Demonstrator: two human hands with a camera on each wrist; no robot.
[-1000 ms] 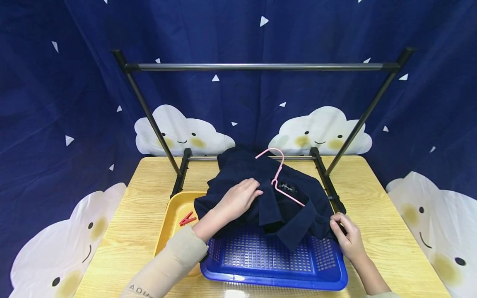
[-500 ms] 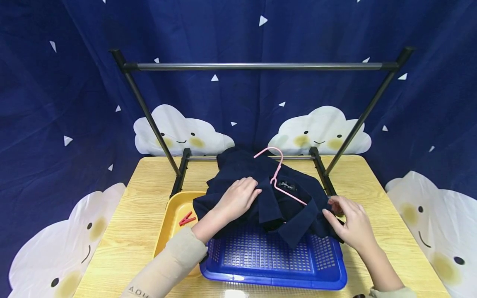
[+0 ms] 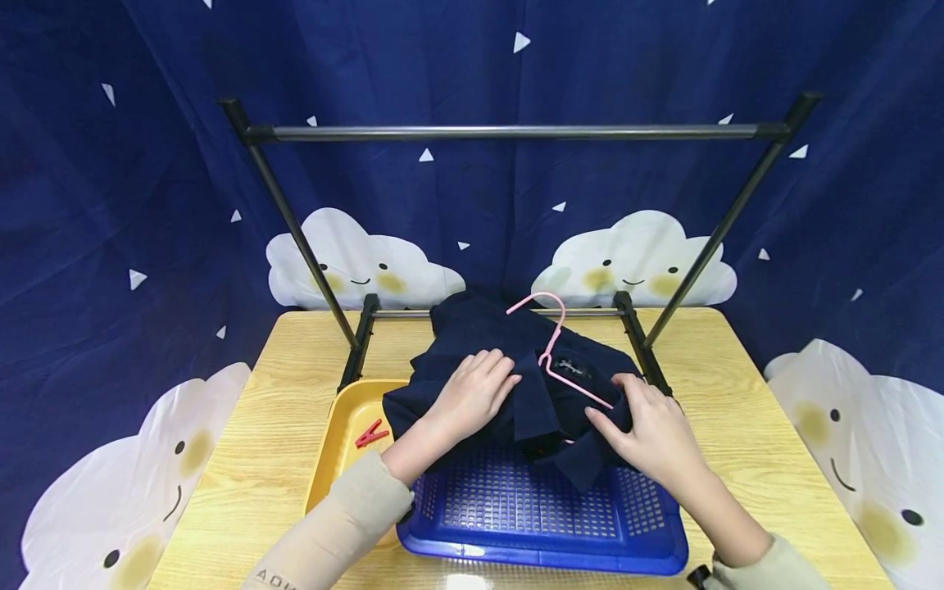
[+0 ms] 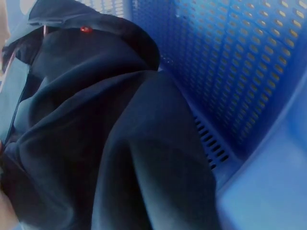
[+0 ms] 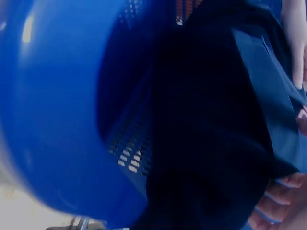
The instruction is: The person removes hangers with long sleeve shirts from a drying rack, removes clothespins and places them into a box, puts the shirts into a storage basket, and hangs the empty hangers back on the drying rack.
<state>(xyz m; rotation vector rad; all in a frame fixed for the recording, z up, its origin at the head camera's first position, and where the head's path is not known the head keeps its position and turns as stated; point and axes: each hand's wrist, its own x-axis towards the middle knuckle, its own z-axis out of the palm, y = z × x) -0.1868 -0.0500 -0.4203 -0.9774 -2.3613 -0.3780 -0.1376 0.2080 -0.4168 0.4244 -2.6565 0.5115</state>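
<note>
A dark navy collared shirt (image 3: 472, 328) lies bunched over a blue plastic basket (image 3: 542, 553). Out of its neck opening rises the hook of a pink hanger (image 3: 558, 315), and one hanger arm runs toward the right side of the collar. My left hand (image 3: 472, 389) grips the shirt left of the collar with bent fingers. At the collar's right side, my right hand (image 3: 656, 430) holds the cloth between thumb and fingers, by the end of the visible hanger arm. In the right wrist view, curled fingers (image 5: 276, 203) reach under the fabric. The rest of the hanger is hidden inside the shirt.
A yellow tray (image 3: 332, 442) holding a red clothespin (image 3: 372, 433) stands left of the basket, partly under my left arm. Behind them, a black rack with a grey horizontal bar (image 3: 516, 132) stands on the wooden table (image 3: 243, 459). A patterned blue curtain hangs around.
My right hand has let go of the shirt at the basket's right edge, moved up and left, and taken the collar's right side. My left hand has stayed in place.
</note>
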